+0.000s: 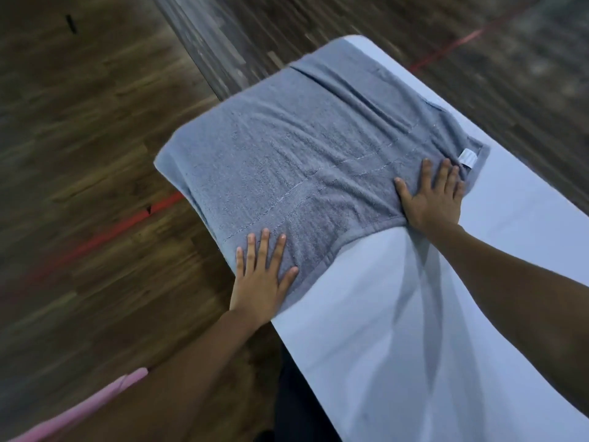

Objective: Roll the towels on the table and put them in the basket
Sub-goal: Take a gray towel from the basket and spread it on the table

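On table (478,314): grey towel (302,148) flat, long axis running away; left hand (263,275), right hand (433,199) pressing it, fingers spread.

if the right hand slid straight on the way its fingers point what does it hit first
Probably the white label, just beyond the outer fingertips of the right hand on the grey towel; the other fingers would only run on over flat towel.

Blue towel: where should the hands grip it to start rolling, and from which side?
Likely the near hem, pinched at both corners from the person's side: the towel lies flat, and the left hand and right hand rest on it by that free edge.
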